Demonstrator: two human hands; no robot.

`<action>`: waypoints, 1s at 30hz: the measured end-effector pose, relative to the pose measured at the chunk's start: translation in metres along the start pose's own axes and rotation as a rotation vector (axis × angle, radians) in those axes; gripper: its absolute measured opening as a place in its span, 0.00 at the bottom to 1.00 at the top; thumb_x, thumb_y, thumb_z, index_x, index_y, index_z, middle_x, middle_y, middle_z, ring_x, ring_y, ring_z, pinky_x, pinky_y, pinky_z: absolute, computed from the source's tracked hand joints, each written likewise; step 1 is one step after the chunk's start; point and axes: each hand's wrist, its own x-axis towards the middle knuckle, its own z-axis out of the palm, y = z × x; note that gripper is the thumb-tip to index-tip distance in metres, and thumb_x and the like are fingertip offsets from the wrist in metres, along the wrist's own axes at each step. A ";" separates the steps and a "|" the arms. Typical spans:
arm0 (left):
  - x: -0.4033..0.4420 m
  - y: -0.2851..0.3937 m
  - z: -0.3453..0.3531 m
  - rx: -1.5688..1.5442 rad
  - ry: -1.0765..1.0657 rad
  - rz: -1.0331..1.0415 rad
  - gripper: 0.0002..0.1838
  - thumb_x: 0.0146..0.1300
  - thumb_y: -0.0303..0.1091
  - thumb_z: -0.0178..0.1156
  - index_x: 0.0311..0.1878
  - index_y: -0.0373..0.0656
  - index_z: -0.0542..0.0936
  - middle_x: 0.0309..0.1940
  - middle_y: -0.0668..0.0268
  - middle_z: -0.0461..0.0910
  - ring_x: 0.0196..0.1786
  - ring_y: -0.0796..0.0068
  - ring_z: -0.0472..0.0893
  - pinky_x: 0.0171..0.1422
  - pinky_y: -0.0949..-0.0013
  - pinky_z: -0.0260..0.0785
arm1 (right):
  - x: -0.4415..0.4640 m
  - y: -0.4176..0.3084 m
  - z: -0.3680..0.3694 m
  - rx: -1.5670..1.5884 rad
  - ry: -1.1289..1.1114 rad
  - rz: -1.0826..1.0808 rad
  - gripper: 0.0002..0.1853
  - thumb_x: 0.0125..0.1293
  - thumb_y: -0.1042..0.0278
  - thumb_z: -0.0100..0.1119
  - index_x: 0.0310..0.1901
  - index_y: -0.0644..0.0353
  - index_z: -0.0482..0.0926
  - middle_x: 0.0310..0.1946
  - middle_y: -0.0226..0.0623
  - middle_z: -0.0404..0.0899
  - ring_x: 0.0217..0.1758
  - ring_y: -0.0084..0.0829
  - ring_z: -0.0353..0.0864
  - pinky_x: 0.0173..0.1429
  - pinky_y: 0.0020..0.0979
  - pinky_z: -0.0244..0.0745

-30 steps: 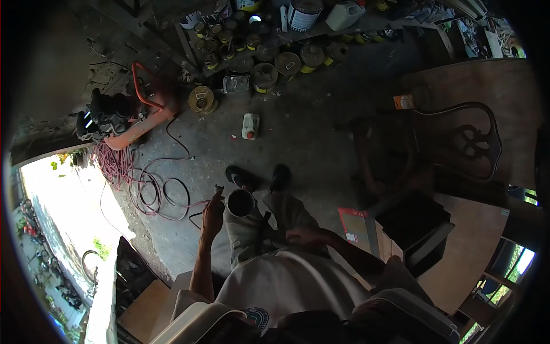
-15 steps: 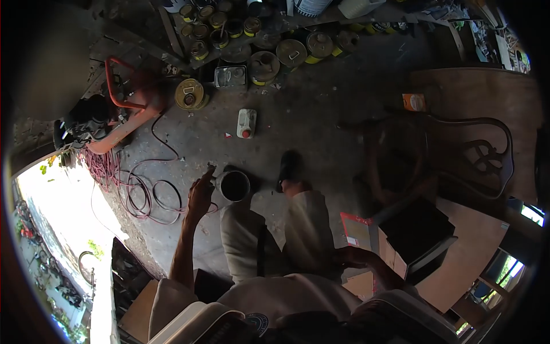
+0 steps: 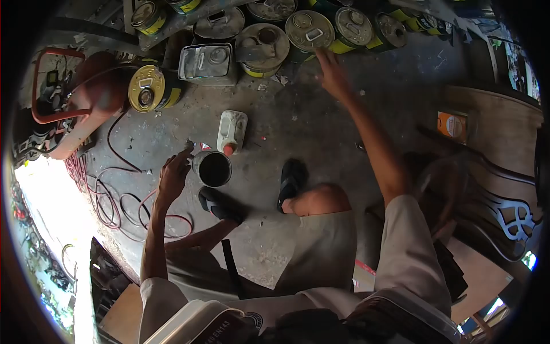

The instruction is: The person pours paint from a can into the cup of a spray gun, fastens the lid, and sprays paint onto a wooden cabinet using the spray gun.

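Observation:
My left hand is closed at the left side of a round cup with a dark inside; what its fingers wrap round is partly hidden. My right hand is stretched forward with its fingers apart and nothing in it, just below a round tin with a ring handle. I cannot tell whether the fingertips touch that tin. A pale plastic bottle with a red cap is on the floor just beyond the cup. Left of the round tins sits a square metal can.
A yellow-topped tin sits near a red tank at the left. Coiled hoses lie on the floor. A wooden chair and an orange box are at the right. My feet and bent knees are below.
My right hand has gone from beside my lap forward to the tins. My left hand and the cup have moved forward and left. The view is lower and closer to the floor, with my knees bent.

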 end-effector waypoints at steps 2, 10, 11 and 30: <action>0.017 -0.010 0.008 -0.040 -0.034 -0.014 0.29 0.59 0.16 0.60 0.65 0.45 0.74 0.48 0.52 0.82 0.49 0.54 0.81 0.54 0.58 0.73 | 0.038 0.038 0.028 -0.188 0.040 -0.163 0.41 0.52 0.72 0.71 0.68 0.54 0.64 0.64 0.44 0.67 0.65 0.51 0.68 0.63 0.47 0.70; 0.048 -0.052 0.011 -0.018 -0.074 -0.010 0.29 0.58 0.14 0.60 0.64 0.44 0.75 0.52 0.51 0.82 0.51 0.56 0.83 0.56 0.61 0.75 | 0.077 0.070 0.031 -0.460 -0.104 -0.376 0.42 0.46 0.70 0.76 0.65 0.52 0.65 0.56 0.38 0.70 0.64 0.43 0.67 0.69 0.45 0.63; 0.050 -0.055 0.009 -0.032 -0.078 -0.019 0.29 0.58 0.14 0.60 0.64 0.44 0.75 0.53 0.51 0.82 0.51 0.56 0.83 0.56 0.62 0.75 | 0.084 0.072 0.025 -0.472 -0.196 -0.397 0.42 0.46 0.68 0.77 0.64 0.52 0.66 0.58 0.38 0.69 0.64 0.42 0.67 0.69 0.46 0.63; 0.024 -0.073 0.005 -0.031 -0.008 -0.021 0.25 0.64 0.17 0.55 0.64 0.43 0.75 0.59 0.54 0.79 0.59 0.59 0.81 0.64 0.62 0.71 | 0.000 0.084 -0.093 -0.808 -0.395 -1.084 0.23 0.57 0.77 0.57 0.54 0.48 0.65 0.47 0.38 0.71 0.62 0.41 0.72 0.73 0.55 0.60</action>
